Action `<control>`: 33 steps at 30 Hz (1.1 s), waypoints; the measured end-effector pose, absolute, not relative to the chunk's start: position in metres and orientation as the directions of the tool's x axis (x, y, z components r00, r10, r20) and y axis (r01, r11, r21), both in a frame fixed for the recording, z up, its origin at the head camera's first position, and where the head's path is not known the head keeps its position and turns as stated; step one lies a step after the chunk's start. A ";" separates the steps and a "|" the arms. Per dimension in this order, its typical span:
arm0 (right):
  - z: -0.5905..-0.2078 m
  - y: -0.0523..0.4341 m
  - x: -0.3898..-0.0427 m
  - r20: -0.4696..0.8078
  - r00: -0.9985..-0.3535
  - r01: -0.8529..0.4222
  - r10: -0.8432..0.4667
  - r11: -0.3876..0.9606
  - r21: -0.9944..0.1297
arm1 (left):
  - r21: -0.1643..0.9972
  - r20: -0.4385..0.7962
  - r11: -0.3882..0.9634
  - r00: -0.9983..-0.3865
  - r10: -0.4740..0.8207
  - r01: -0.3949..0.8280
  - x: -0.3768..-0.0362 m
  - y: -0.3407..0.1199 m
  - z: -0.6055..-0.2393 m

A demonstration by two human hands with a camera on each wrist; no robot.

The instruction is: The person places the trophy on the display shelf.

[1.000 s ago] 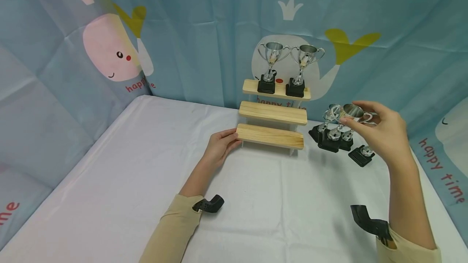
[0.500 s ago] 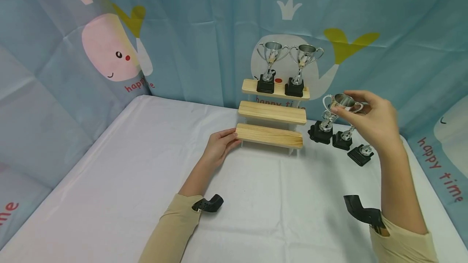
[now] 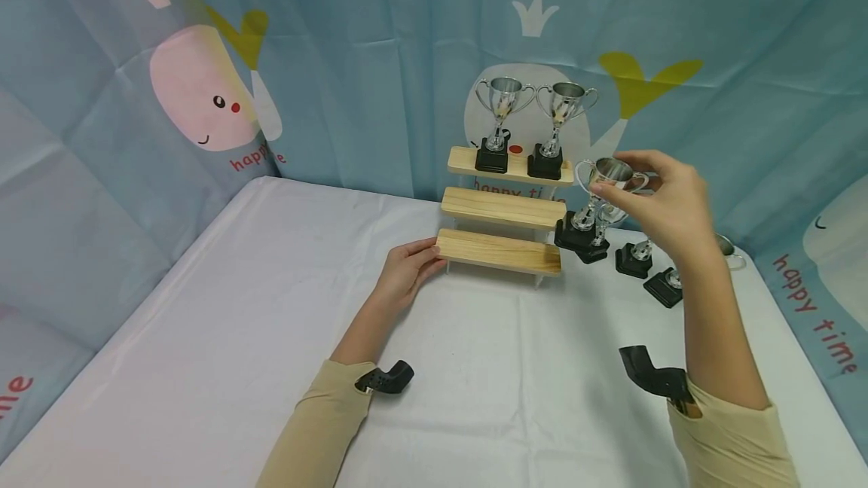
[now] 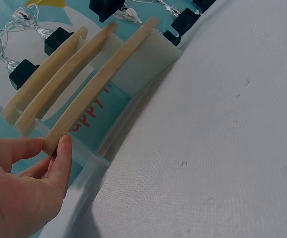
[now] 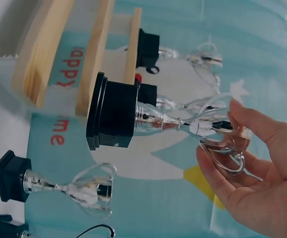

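A three-step wooden display stand stands at the back of the white-covered table. My left hand pinches the left end of its lowest board between thumb and fingers, plain in the left wrist view. With my right hand I hold a silver trophy cup by its bowl and handle, black base downward. That base hangs off the stand's right side, near the middle board's end. On the top board sit two similar trophies, one at left and one at right.
Several more trophies stand on the table right of the stand, including one with its black base below my right hand and another nearer base. A blue printed curtain hangs directly behind the stand.
My right hand has carried the trophy up and leftward from the group of trophies toward the stand. My left hand keeps its hold on the lowest board.
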State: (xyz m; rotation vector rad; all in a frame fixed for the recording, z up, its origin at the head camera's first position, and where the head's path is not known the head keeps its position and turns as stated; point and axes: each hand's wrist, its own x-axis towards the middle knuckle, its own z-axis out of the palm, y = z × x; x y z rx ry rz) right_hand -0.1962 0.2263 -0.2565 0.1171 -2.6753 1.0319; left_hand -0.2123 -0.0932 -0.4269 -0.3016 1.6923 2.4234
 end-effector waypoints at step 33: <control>-0.251 0.159 -0.228 0.264 -0.962 -0.239 -0.062 0.653 -0.719 | 0.907 -0.262 -0.335 -0.964 0.029 -0.257 -0.212 -0.094 -0.426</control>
